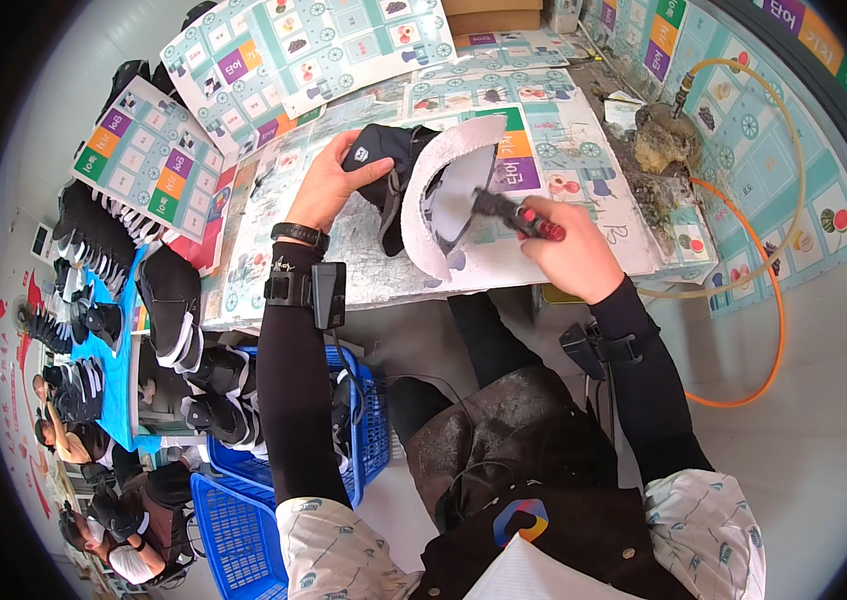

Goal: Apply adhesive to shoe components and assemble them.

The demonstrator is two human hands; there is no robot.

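Note:
My left hand point(331, 180) is closed on a black cap point(390, 165), lifted over the near part of the worktable point(363, 270). A wide curved white strip point(422, 190) runs along the cap's front edge, and a smooth pale grey surface point(458, 195) shows inside the curve. My right hand point(575, 247) grips a small tool point(518, 214) with a dark, brush-like head and a red part at the handle. The tool's head is at the edge of the grey surface; whether it touches cannot be told. Its exact kind is unclear.
Printed picture sheets point(308, 45) cover the table and walls. A crusted brown lump point(665, 138) stands at the right, near a yellowish hose point(801, 130) and an orange hose point(781, 320). Blue baskets point(375, 440) and stacked black caps point(93, 215) are at left, with co-workers point(133, 530) beyond.

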